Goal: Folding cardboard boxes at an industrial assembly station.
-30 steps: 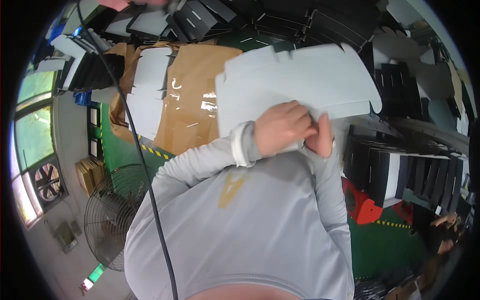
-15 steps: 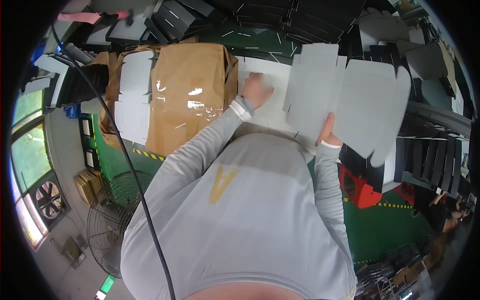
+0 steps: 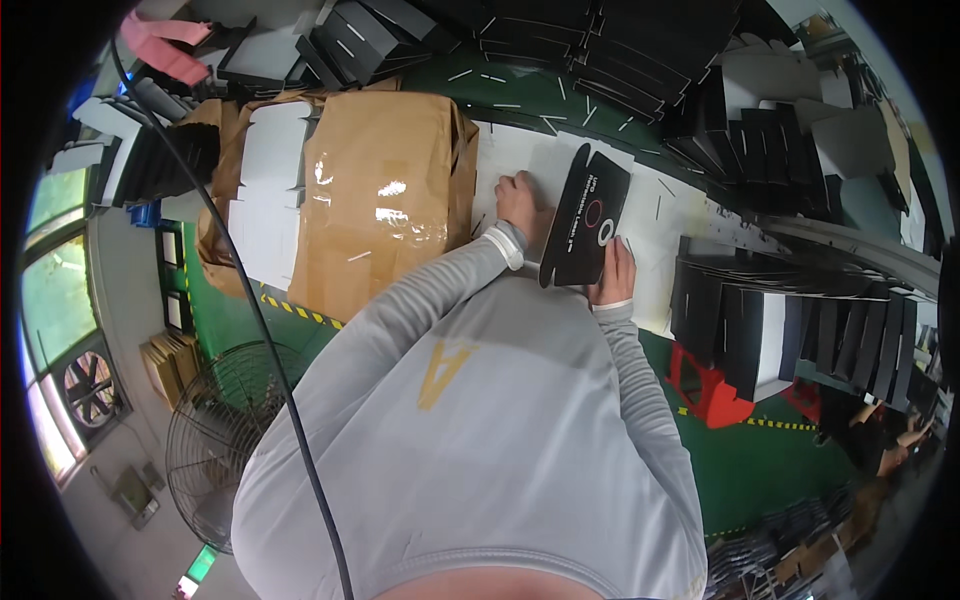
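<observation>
My right hand grips the lower right edge of a card box blank. The blank stands tilted, with a black printed panel bearing a red ring and a white ring toward me; a white flap shows at its top. To its left, my left hand rests on the white work surface, its fingers slightly bent and apart. Whether those fingertips press on part of the blank cannot be made out. A white band circles the left wrist.
A brown paper-wrapped pack stands left of my left hand, beside stacked white blanks. Folded black boxes stand at right, others at the back. A black cable crosses the view; a wire-cage fan stands lower left.
The blank has swung left and down from the right side; its grey-white inner face was showing before, now its black printed panel. My right hand moved left with it. My left hand shifted slightly.
</observation>
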A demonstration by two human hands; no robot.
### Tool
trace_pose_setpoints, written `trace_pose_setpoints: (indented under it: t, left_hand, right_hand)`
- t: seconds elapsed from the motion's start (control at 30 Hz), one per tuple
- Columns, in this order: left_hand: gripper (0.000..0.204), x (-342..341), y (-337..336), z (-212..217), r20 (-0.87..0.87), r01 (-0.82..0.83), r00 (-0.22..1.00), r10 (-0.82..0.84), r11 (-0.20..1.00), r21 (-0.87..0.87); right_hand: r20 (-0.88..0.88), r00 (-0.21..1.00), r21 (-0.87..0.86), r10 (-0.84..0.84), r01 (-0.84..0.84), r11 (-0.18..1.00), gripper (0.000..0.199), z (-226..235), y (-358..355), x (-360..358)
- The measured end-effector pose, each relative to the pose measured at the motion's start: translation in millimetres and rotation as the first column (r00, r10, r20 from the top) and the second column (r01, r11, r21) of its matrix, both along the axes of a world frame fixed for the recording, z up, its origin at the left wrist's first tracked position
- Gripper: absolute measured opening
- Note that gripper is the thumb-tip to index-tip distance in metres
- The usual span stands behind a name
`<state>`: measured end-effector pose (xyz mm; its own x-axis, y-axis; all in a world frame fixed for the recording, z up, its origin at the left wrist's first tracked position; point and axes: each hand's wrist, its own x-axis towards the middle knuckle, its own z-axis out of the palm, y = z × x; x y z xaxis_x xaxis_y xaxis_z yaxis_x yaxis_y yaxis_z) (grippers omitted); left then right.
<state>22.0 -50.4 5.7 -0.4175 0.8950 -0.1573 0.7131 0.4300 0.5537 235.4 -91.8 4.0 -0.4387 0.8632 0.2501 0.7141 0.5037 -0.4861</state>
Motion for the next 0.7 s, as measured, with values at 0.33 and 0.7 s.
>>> trace_pose_setpoints:
  t: [0.33, 0.7]
  left_hand:
    - [0.039, -19, -3, -5, 0.289, 0.089, 0.945, -0.151, 0.972, 0.217]
    - [0.056, -17, -9, -3, 0.158, 0.338, 0.923, -0.351, 0.935, 0.105]
  right_hand:
    - [-0.497, 0.868, -0.410, 0.011, -0.245, 0.879, 0.049, -18, 33, 37]
    - [-0.480, 0.771, -0.533, -0.419, 0.123, 0.837, 0.034, -46, 102, -9]
